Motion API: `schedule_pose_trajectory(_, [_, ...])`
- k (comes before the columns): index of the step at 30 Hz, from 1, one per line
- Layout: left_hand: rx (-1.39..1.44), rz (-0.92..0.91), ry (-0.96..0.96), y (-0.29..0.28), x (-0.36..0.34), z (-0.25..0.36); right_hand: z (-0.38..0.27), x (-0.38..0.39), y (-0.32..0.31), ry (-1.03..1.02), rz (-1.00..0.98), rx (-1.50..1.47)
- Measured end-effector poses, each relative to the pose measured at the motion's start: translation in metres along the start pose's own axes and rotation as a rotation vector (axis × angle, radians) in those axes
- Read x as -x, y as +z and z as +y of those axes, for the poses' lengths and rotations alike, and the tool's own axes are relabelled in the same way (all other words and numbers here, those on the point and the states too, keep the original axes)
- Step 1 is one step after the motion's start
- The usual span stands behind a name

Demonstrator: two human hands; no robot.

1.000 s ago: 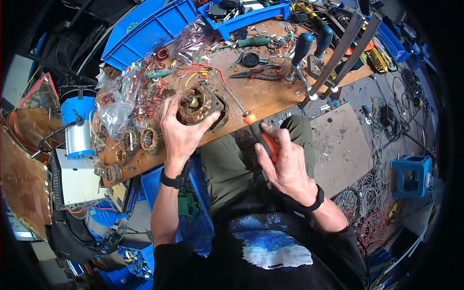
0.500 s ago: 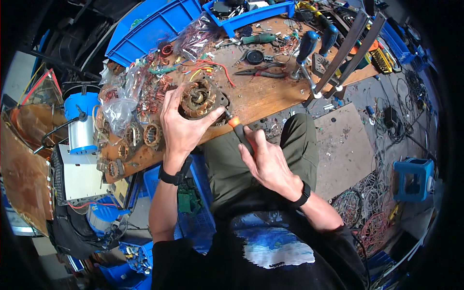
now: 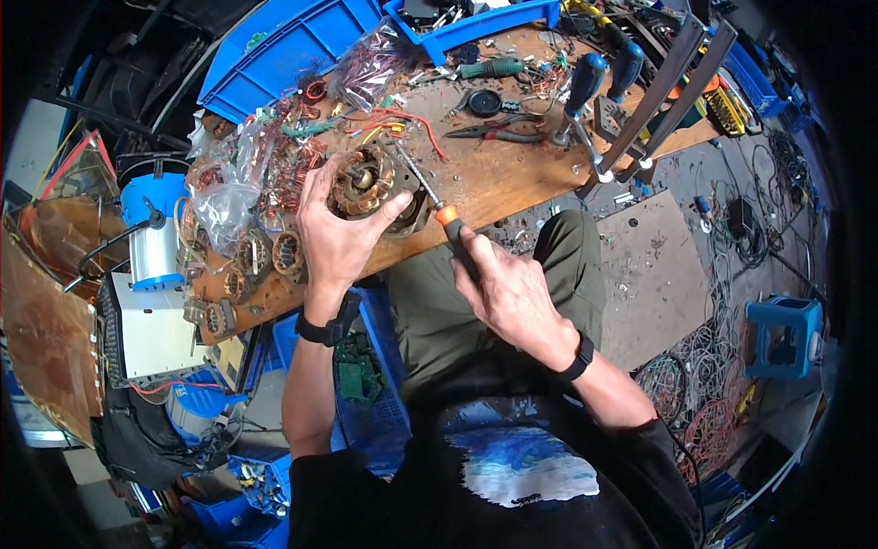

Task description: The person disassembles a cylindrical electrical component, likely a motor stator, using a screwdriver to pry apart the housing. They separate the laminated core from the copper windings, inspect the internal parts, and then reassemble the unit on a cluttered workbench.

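My left hand (image 3: 334,240) is closed around a round motor stator (image 3: 364,183) with copper windings and a central hub, at the bench's front edge, its thumb across the right side. My right hand (image 3: 508,297) grips the black-and-orange handle of a long screwdriver (image 3: 455,233). The shaft slants up and left along the stator's right side. Whether its tip touches the stator I cannot tell. Several smaller stators (image 3: 286,253) lie left of my left wrist, beside plastic bags (image 3: 222,210) and copper coils.
The wooden bench (image 3: 498,190) holds pliers (image 3: 494,133), a green-handled tool (image 3: 489,69), loose wires and tall metal clamps (image 3: 645,114) at right. Blue trays (image 3: 288,55) line the back. A lamp-like blue-and-white cylinder (image 3: 155,233) stands left. Tangled cables (image 3: 695,393) lie on the floor.
The screwdriver has swung leftward toward the stator, and more of its shaft shows than half a second ago. My left hand and the stator have shifted slightly up and left.
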State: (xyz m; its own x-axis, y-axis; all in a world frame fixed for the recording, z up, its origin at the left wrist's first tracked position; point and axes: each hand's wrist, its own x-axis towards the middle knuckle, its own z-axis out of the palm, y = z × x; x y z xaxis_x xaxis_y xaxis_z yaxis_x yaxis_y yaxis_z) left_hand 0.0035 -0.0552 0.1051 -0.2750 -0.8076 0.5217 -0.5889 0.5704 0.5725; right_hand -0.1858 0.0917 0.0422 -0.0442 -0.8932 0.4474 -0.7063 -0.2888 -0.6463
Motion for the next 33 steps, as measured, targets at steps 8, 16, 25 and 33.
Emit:
schedule_pose_trajectory(8, [0.049,-0.016,-0.040,0.001,-0.003,-0.001,-0.013,-0.012,-0.031,0.178,-0.034,-0.195])
schedule_pose_trajectory(16, [0.165,-0.055,-0.038,0.001,-0.012,-0.017,-0.016,-0.024,-0.031,0.067,-0.095,-0.258])
schedule_pose_trajectory(25, [0.276,-0.151,-0.161,-0.002,-0.019,-0.010,-0.019,-0.029,-0.027,-0.006,-0.028,-0.128])
schedule_pose_trajectory(33, [0.309,-0.179,-0.170,0.001,-0.022,-0.009,-0.005,-0.037,-0.034,-0.005,-0.011,-0.263])
